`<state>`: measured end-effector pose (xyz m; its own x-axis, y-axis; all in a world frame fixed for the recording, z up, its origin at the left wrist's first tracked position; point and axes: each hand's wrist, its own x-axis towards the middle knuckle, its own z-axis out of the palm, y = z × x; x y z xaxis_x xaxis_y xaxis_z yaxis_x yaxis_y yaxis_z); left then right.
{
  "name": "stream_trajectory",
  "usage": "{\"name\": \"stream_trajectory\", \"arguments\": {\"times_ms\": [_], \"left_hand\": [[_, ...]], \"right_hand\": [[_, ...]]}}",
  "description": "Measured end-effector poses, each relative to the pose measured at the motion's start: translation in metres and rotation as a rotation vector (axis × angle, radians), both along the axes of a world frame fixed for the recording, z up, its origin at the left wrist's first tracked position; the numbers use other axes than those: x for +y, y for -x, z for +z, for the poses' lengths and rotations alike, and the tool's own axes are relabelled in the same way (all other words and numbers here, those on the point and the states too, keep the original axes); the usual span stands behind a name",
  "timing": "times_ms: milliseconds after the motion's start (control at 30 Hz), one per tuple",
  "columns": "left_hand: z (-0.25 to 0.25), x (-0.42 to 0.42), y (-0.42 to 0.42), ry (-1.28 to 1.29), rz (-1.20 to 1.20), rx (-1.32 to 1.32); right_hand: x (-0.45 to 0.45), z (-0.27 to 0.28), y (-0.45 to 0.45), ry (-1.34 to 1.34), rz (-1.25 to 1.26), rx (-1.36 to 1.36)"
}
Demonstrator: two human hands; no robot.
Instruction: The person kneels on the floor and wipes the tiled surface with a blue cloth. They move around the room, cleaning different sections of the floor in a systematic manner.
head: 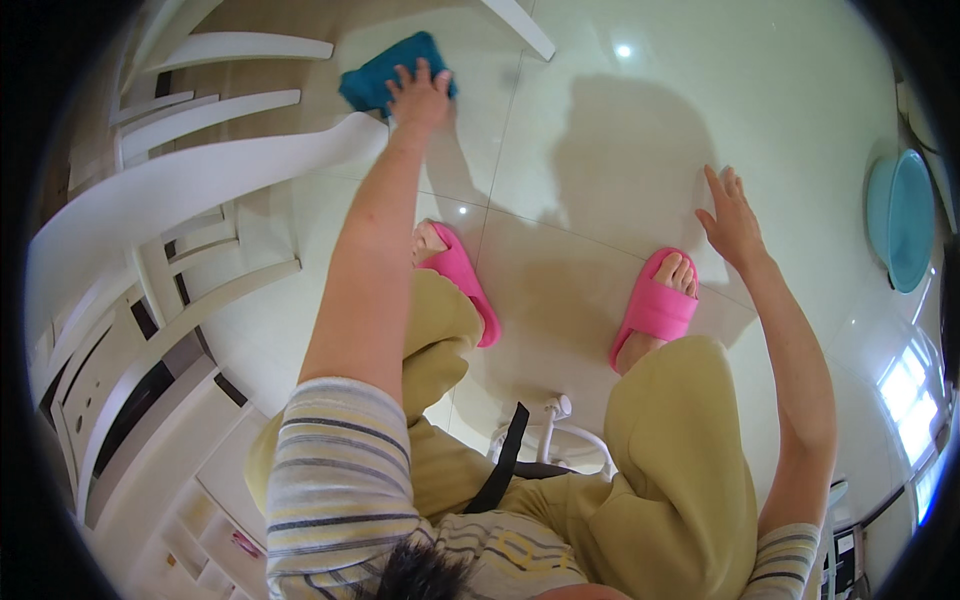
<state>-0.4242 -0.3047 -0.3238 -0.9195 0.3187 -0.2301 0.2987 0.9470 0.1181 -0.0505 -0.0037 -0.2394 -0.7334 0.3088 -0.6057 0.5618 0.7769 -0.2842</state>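
My left hand (420, 94) lies with spread fingers on a folded teal cloth (375, 81), which rests flat on the shiny floor tiles (525, 142) at the upper left. Beside that cloth are white wooden chair legs. My right hand (731, 217) is held out over the floor at the right, fingers apart, with nothing in it. Below and left of it is a pink slipper (660, 311) on my right foot; the other pink slipper (461, 281) is on my left foot, partly hidden by my trouser leg.
White wooden chairs (187, 176) crowd the left side, with one more white leg (521, 26) at the top. A light blue plastic basin (904, 221) stands at the far right. Beneath me is a white-framed stool or stand (551, 431), partly hidden. White shelving (202, 540) is at the lower left.
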Motion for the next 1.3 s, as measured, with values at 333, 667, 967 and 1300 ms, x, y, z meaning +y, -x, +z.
{"name": "stream_trajectory", "arguments": {"times_ms": [333, 667, 967, 1300], "left_hand": [[0.016, 0.062, -0.023, -0.049, -0.207, 0.154], [0.043, 0.03, -0.22, -0.201, -0.605, 0.106], [0.032, 0.036, -0.205, -0.123, -0.331, 0.305], [0.069, 0.143, -0.256, -0.623, -0.605, -0.165]], "right_hand": [[-0.006, 0.012, 0.005, -0.022, 0.164, -0.135], [0.0, 0.007, 0.008, -0.126, 0.181, -0.247], [-0.017, 0.0, 0.005, -0.11, 0.029, -0.104], [-0.049, -0.016, 0.016, -0.101, -0.06, 0.711]]}}
